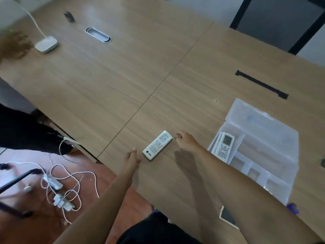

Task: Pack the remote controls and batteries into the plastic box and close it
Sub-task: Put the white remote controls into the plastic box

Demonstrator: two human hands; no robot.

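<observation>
Empty hands flank the white rectangular remote control [157,145] at lower centre.
Left hand [131,158] flat, right hand [184,140] loosely curled, likely to lift it toward the clear plastic box [274,138].

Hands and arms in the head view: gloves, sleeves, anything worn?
Both bare. The left hand and right hand have no gloves, and no rings or watch are visible. Both forearms are uncovered right up to the frame edge, with no sleeves, straps, cables or markings in view.

Remote control [157,145] display: digits present, too blurred to read. No other legible text.
</observation>
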